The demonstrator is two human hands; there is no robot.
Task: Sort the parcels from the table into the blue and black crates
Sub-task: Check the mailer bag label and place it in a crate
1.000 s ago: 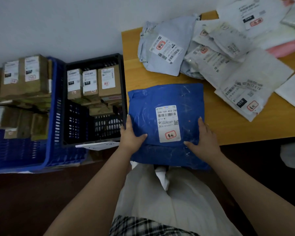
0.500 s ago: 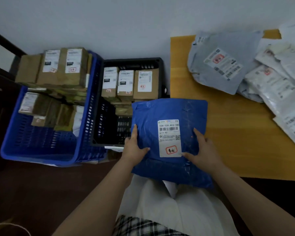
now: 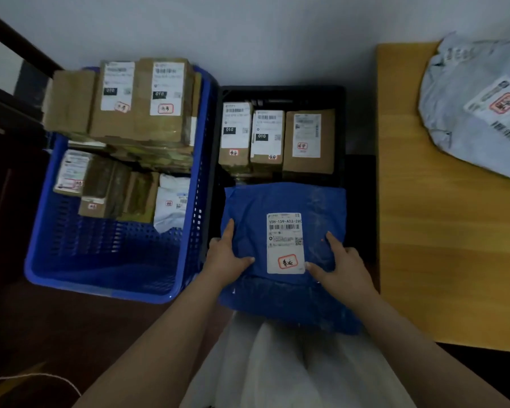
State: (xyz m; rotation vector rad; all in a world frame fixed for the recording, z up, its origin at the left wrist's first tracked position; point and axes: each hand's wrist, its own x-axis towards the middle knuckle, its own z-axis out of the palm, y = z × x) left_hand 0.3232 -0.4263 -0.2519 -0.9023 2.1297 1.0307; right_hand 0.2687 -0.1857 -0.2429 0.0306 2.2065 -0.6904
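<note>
Wall (image 3: 248, 30), pale and bare, ran behind a dark floor (image 3: 42, 334) and a wooden desk (image 3: 442, 260) at right, where a grey parcel (image 3: 465, 119) lay. A blue crate (image 3: 106, 260) and a black crate (image 3: 340, 128) stood side by side on the floor, both holding labelled boxes (image 3: 142, 98). A blue parcel (image 3: 315, 207) sat over the black crate's near half, label up. The left hand (image 3: 223, 257) and right hand (image 3: 343, 267) gripped its near edges, thumbs on top, fingers (image 3: 333, 240) curled beneath.
</note>
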